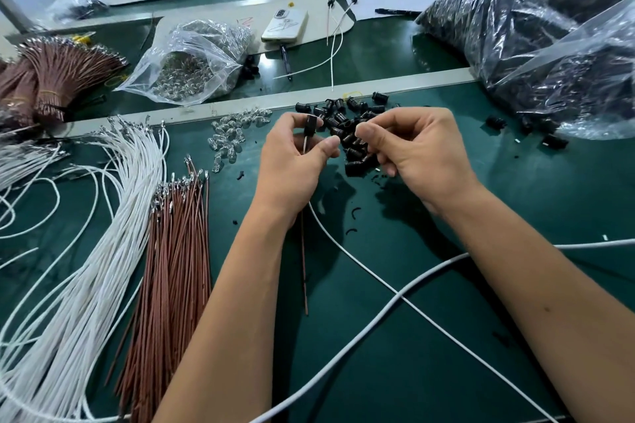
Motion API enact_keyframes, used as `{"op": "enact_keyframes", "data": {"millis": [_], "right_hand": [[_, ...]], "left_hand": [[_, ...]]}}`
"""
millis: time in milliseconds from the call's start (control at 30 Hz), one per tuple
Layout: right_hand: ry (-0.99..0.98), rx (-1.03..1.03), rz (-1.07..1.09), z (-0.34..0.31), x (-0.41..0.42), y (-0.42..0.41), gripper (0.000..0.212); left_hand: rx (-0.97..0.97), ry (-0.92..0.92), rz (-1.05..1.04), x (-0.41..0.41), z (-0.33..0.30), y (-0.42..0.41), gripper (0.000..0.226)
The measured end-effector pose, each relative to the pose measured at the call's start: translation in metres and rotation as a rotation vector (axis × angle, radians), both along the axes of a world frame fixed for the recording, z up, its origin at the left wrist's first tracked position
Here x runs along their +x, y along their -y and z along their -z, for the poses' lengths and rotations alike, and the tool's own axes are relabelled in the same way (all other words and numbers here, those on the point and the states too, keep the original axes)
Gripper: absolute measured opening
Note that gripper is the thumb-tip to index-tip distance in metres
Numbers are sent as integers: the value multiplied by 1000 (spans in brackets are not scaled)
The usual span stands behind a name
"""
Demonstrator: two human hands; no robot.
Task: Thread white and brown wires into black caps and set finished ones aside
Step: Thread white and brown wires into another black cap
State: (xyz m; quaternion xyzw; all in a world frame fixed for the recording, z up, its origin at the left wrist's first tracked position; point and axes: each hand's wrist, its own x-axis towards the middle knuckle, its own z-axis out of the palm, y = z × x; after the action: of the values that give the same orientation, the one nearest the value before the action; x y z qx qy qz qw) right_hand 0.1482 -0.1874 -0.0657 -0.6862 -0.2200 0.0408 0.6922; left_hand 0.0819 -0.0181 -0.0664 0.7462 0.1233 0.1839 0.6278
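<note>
From the head view, my left hand (295, 154) pinches a black cap (312, 122) between thumb and curled fingers, holding it upright above the green desk (446, 336). A brown wire (303, 271) and a white wire (360, 264) run down from under that hand and trail across the desk toward me. My right hand (412, 144) hovers just beside the left, its fingers curled with thumb and forefinger close together over the pile of loose black caps (347, 129); I cannot tell whether they grip anything. To my left lie a bundle of white wires (113, 203) and, beside it, a bundle of brown wires (175, 251). Small clear bulbs (230, 137) sit scattered between the wires and the caps. Two finished pieces (338, 15) lie well apart on the far desk, near a phone (285, 26).
</note>
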Motion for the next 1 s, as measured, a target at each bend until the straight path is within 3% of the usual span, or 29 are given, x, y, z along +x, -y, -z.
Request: {"op": "enact_keyframes", "data": {"millis": [133, 267, 467, 567, 700, 800, 1000], "right_hand": [[-62, 20, -13, -2, 3, 3, 6], [-51, 30, -4, -6, 3, 4, 14], [43, -31, -34, -12, -2, 5, 9], [110, 18, -41, -16, -6, 5, 12], [152, 125, -21, -24, -10, 7, 12], [253, 83, -18, -28, -15, 7, 12], [389, 119, 15, -35, -22, 6, 8]], "left_hand": [[-5, 18, 30, 2, 1, 1, 2], [17, 34, 76, 2, 4, 0, 13], [-34, 77, 175, -1, -1, 4, 15], [-190, 167, 238, -3, -3, 6, 11], [-497, 289, 398, -9, -9, 3, 21], [-534, 341, 489, -10, -10, 3, 28], [-585, 383, 531, -11, -11, 1, 18]]}}
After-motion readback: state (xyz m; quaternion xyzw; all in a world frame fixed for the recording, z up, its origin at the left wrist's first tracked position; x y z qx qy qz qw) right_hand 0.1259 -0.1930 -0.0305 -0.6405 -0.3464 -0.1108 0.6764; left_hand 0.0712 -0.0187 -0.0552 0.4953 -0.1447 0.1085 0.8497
